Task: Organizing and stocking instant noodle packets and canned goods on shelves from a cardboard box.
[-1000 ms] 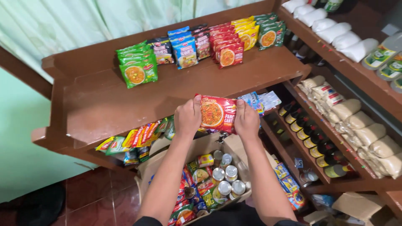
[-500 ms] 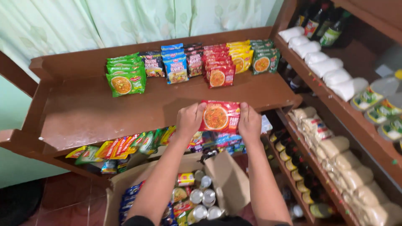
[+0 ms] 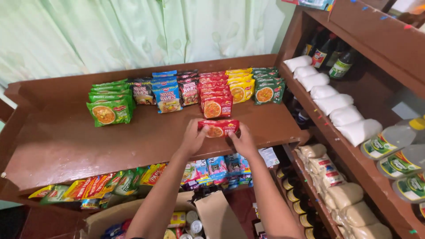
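**Holding a red noodle packet over the shelf**

Gripping a red noodle packet (image 3: 218, 128) at both ends: left hand (image 3: 193, 138) pinching the left edge, right hand (image 3: 242, 140) pinching the right edge, fingers curled around the wrapper on each side. Packet lying flat and crosswise, low over the front part of the brown wooden shelf (image 3: 66, 146); cannot tell whether touching the wood.

Just beyond the grip, a row of matching red noodle packets (image 3: 215, 95) leaning one behind another, the nearest close to the held one. Left of that row, a maroon row (image 3: 189, 86), then blue packets (image 3: 166, 92), dark packets (image 3: 142, 90), and furthest left green packets (image 3: 110, 104). Right of the red row, yellow packets (image 3: 239, 85) and dark green packets (image 3: 267, 85).

Behind everything, a pale green curtain (image 3: 133, 31).

Well to the right of the grip, a side rack carrying white bags (image 3: 330, 99), dark bottles (image 3: 327, 51) behind those, and clear bottles with yellow caps (image 3: 394, 141) on the near end. Lower down on the same rack, tan bags (image 3: 341, 194).

Below the grip, under the shelf, a lower tier with assorted colourful packets (image 3: 110, 186) lined along its edge, and blue sachets (image 3: 217, 168) directly beneath both wrists. Nearest the camera, an open cardboard box (image 3: 212, 217) holding tins (image 3: 193, 220) and more packets.
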